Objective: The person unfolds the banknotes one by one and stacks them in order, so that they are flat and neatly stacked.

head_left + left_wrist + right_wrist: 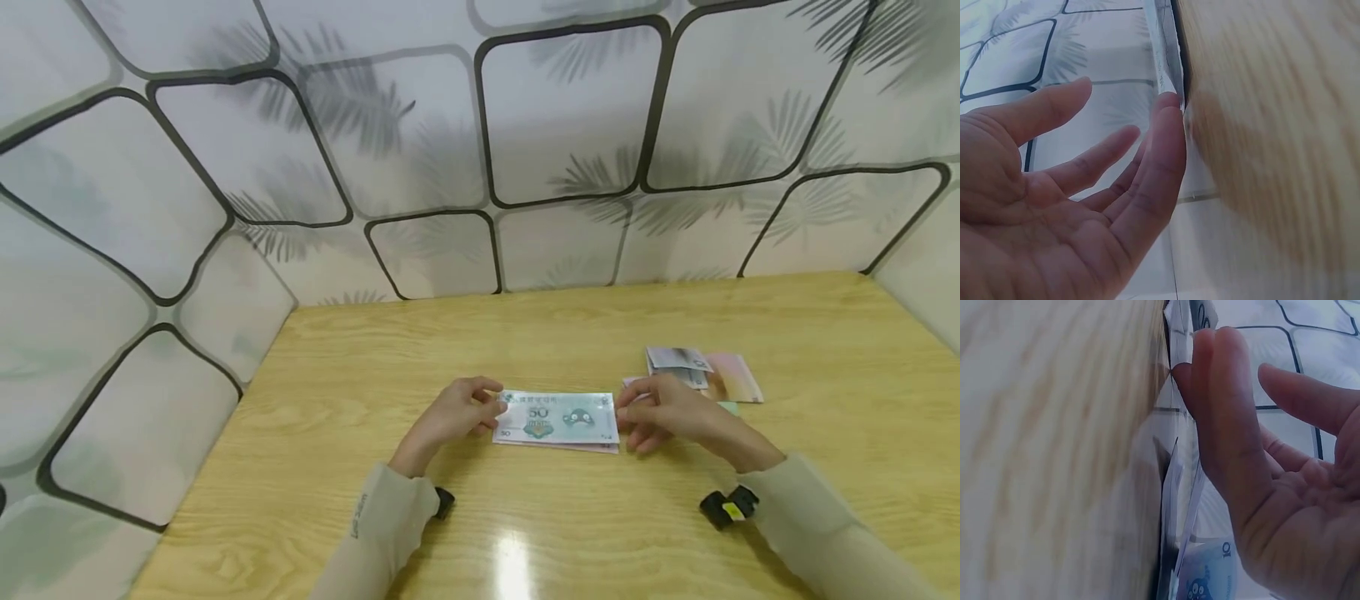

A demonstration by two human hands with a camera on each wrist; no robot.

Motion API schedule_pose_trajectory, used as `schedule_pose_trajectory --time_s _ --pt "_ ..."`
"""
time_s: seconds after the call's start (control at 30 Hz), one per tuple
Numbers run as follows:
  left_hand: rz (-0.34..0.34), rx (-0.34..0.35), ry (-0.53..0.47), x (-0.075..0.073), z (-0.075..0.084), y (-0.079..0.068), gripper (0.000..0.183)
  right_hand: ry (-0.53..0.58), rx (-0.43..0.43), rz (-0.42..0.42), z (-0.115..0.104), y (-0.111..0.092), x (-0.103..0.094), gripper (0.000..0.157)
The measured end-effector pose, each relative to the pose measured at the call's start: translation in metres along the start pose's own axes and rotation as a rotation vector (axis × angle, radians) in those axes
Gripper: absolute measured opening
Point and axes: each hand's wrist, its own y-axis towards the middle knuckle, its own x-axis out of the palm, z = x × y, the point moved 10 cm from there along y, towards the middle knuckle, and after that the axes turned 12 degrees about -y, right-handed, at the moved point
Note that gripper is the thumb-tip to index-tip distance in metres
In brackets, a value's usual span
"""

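Note:
A pale green play banknote marked 50, with a cartoon face, lies on top of a pinkish note on the table. At its left end is my left hand; in the left wrist view the fingertips touch the edge of the notes, the thumb standing apart. My right hand is at the opposite end. Its fingers are extended against the notes' edge in the right wrist view, and the thumb is away from them. The fingers partly cover both short ends.
Just beyond my right hand lie folded greyish notes and a pink-orange note, partly overlapping. A blue note marked 10 shows low in the right wrist view. A patterned wall covering borders the wooden table at the back.

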Motion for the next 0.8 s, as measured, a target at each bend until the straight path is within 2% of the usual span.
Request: schedule_pose_trajectory --time_s 0.23,0.5,0.6,0.8 --pt "-0.013 0.016 -0.011 0.001 0.001 0.000 0.040 -0.069 -0.003 0.014 0.000 -0.001 -0.001 0.021" --pt "-0.015 0.017 -0.028 0.000 0.003 -0.001 0.039 -0.080 0.005 0.006 -0.003 -0.005 -0.005 0.024" --pt "-0.021 0.029 -0.031 0.000 0.004 -0.001 0.038 -0.111 0.002 0.024 -0.007 -0.010 -0.015 0.026" --pt "-0.015 0.076 -0.006 -0.005 0.012 -0.002 0.038 -0.179 0.044 0.096 -0.012 -0.022 -0.054 0.031"
